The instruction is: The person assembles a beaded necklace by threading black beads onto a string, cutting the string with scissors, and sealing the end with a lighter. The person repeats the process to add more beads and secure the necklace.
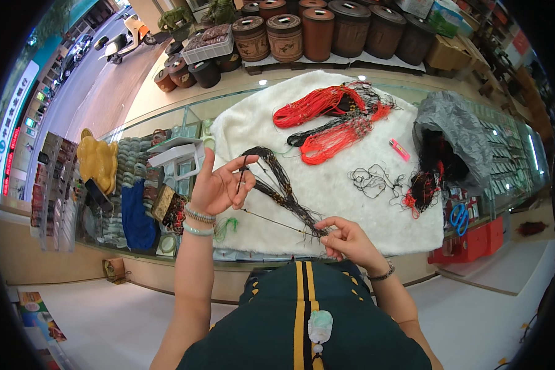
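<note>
A bundle of thin black cords (pixel 282 196) with small gold-brown beads or knots lies looped on a white fluffy cloth (pixel 253 240). My left hand (pixel 223 182) is raised palm up at the bundle's left, thumb up, its bent fingers holding a single black cord. That cord (pixel 271 221) stretches down and right toward my right hand (pixel 346 242). There my right thumb and fingers pinch at the frayed cord ends; the exact grip is partly hidden. A small tangle of green thread (pixel 226 228) lies beside my left wrist.
Red and black cord bundles (pixel 327 108) lie farther back. A pink lighter (pixel 399 150), a loose black thread tangle (pixel 376 180) and a grey plastic bag (pixel 453 132) are to the right. Blue scissors (pixel 459 219) rest at the glass counter's right; bracelets and a blue cloth (pixel 138 216) at left.
</note>
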Motion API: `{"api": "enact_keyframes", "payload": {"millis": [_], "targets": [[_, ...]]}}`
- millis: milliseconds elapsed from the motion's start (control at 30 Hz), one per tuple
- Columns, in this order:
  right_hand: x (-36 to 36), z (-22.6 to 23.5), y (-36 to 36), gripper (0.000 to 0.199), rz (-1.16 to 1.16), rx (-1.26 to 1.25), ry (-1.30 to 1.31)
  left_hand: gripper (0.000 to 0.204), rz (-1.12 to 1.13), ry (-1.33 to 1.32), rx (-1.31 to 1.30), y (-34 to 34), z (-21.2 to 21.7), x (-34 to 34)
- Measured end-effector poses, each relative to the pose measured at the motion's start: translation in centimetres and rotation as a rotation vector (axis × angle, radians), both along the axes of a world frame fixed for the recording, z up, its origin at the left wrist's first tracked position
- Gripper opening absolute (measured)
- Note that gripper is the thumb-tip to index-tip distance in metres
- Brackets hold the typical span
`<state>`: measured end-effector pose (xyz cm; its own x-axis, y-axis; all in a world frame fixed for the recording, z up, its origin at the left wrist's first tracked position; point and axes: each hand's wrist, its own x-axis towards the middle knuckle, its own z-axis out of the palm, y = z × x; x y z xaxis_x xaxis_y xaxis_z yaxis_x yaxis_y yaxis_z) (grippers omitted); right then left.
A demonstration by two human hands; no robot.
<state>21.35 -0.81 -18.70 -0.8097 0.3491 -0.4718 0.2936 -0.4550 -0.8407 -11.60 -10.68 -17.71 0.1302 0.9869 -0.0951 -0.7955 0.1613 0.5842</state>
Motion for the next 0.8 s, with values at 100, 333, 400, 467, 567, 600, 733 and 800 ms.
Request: {"api": "enact_keyframes", "payload": {"millis": [100, 333, 400, 467, 567, 600, 733, 800], "targets": [[0.1, 0.0, -0.4, 0.016, 0.002, 0.050, 0.048, 0.095, -0.032, 0.077, -0.056, 1.3, -0.8, -0.8], [-1.0, -2.5, -0.7, 0.014, 0.004, 0.420, 0.046, 0.095, -0.144, 0.294, -0.198, 5.5, -3.1, -1.8], [-1.9, -3.2, -0.5, 0.014, -0.016, 0.446, 0.013, 0.094, -0.143, 0.389, -0.238, 6.3, -3.5, -2.2], [-3.0, -3.9, -0.2, 0.013, -0.001, 0.591, -0.035, 0.094, -0.142, 0.475, -0.273, 7.1, -3.8, -2.8], [-4.6, -4.8, 0.5, 0.011, 0.014, 0.783, -0.060, 0.092, -0.126, 0.576, -0.329, 7.6, -4.1, -3.6], [-5.1, -5.1, 0.7, 0.011, 0.017, 0.848, -0.055, 0.091, -0.124, 0.598, -0.341, 7.8, -4.2, -3.9], [-6.5, -6.2, 1.1, 0.011, 0.026, 0.916, -0.091, 0.090, -0.097, 0.646, -0.378, 7.7, -4.8, -4.5], [-6.9, -6.5, 1.3, 0.011, 0.049, 0.924, -0.106, 0.089, -0.097, 0.661, -0.398, 7.6, -5.2, -4.7]]}}
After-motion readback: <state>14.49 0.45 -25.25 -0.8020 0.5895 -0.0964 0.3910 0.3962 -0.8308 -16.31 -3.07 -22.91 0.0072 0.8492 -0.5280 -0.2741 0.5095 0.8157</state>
